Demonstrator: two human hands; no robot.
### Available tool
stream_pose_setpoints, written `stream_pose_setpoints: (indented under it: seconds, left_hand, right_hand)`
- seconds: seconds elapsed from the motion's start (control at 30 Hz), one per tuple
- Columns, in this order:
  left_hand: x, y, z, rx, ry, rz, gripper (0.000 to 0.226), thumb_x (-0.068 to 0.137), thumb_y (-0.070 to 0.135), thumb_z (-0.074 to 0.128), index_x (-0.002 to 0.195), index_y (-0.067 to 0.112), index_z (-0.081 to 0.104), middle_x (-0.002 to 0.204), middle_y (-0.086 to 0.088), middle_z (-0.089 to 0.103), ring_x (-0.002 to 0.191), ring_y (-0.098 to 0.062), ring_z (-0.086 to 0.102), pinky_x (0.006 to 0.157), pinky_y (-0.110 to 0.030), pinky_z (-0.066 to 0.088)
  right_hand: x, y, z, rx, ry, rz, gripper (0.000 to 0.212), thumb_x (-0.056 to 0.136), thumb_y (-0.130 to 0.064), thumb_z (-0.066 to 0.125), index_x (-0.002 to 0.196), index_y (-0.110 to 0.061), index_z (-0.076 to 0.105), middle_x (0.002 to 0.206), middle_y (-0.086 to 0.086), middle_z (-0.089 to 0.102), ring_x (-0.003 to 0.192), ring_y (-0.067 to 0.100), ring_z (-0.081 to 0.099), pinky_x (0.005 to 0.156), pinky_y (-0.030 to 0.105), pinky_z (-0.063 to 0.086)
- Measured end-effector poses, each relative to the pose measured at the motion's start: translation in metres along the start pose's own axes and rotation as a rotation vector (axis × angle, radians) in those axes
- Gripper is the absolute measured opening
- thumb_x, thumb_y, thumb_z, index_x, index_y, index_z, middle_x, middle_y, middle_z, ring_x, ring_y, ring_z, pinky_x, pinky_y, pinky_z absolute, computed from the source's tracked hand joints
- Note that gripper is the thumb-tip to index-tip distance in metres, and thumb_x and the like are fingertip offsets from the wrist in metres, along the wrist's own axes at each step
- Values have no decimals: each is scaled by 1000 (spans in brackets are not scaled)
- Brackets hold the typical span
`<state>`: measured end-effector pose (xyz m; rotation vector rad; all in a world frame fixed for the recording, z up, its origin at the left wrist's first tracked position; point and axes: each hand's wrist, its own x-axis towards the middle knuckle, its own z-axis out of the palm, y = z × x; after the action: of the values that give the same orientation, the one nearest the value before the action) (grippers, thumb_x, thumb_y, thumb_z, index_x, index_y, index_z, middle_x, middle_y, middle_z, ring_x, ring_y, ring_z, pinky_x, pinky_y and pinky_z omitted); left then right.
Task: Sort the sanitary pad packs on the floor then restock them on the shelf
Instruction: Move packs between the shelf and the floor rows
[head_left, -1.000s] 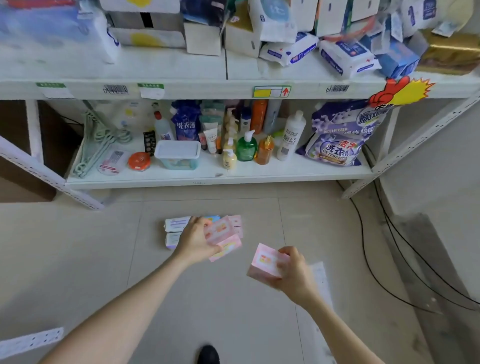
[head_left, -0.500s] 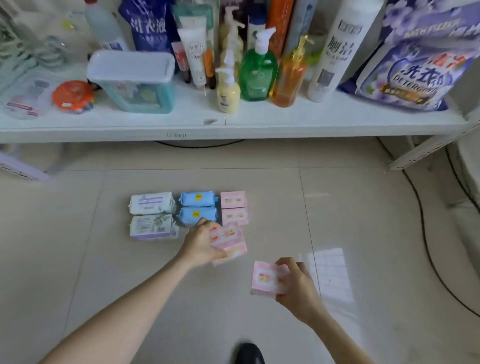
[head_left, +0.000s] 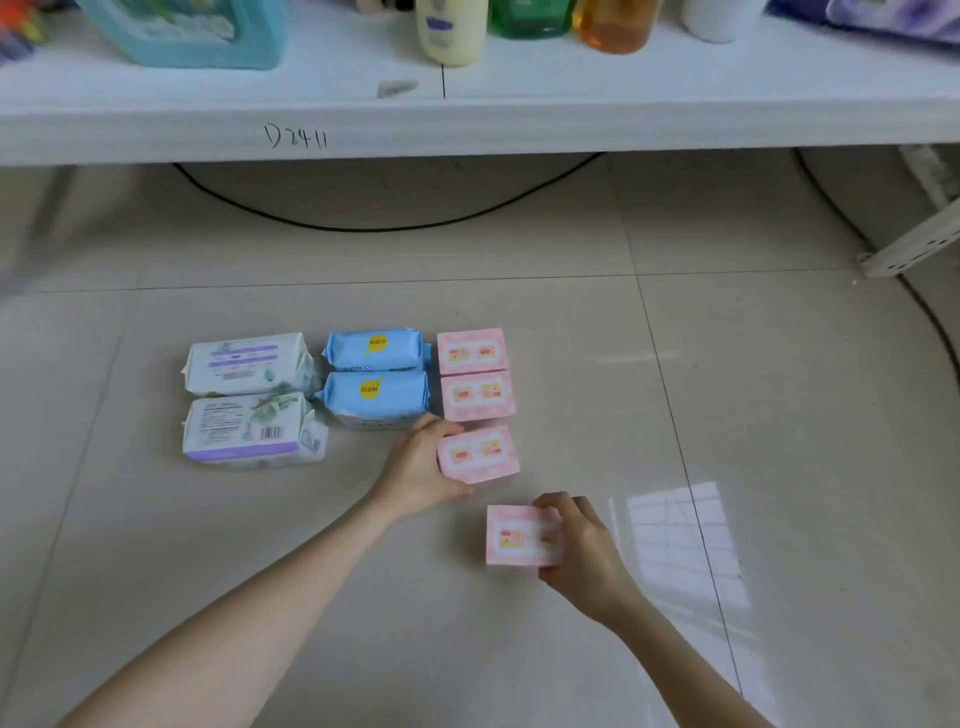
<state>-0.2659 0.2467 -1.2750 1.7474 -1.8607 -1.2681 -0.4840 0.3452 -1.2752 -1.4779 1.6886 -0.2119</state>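
Note:
Sanitary pad packs lie in columns on the tiled floor: two white-and-purple packs (head_left: 252, 400) on the left, two blue packs (head_left: 375, 382) in the middle, two pink packs (head_left: 474, 374) on the right. My left hand (head_left: 418, 470) grips a third pink pack (head_left: 480, 454) just below that pink column, at floor level. My right hand (head_left: 584, 553) holds a fourth pink pack (head_left: 517, 535) lower and to the right, its fingers curled over the pack's right end.
The white bottom shelf (head_left: 519, 130) runs across the top, carrying a teal box (head_left: 197, 31) and several bottles (head_left: 452, 31). A black cable (head_left: 374, 226) loops on the floor under it. A shelf leg (head_left: 909, 244) stands at the right.
The view has moved closer and lower. My left hand has brought its pink pack down beside the pink column. My right hand has carried its pack slightly forward.

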Motion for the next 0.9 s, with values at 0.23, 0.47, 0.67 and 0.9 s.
stream_pose_setpoints:
  seconds: [0.23, 0.47, 0.67, 0.9]
  left_hand:
    - [0, -34, 12, -358, 42, -209, 62, 59, 2, 89, 109, 22, 59, 107, 9, 65, 100, -5, 62, 78, -18, 52]
    - [-5, -39, 14, -688, -45, -378, 34, 81, 1, 73, 112, 11, 66, 109, -2, 73, 90, -7, 71, 67, -17, 54]
    - [5, -36, 17, -680, -30, -406, 31, 84, 14, 73, 114, 18, 67, 107, 7, 73, 98, -6, 68, 66, -14, 50]
    - [9, -35, 17, -654, -31, -402, 24, 86, 14, 71, 108, 23, 67, 99, 14, 73, 81, 4, 69, 55, -8, 48]
  right_hand:
    - [14, 16, 29, 103, 66, -8, 85, 71, -6, 76, 144, -20, 35, 133, -5, 46, 118, 12, 51, 88, 9, 36]
    - [36, 1, 34, 284, 73, -12, 102, 69, -21, 85, 151, -16, 25, 146, -3, 44, 130, 15, 48, 106, 37, 43]
    - [50, -9, 35, 354, 140, -74, 77, 70, -16, 82, 127, -48, 41, 115, -29, 62, 107, -6, 58, 85, 13, 49]
    - [53, -7, 40, 403, 135, -62, 78, 69, -17, 83, 135, -30, 43, 117, -25, 62, 107, -7, 58, 85, 13, 50]
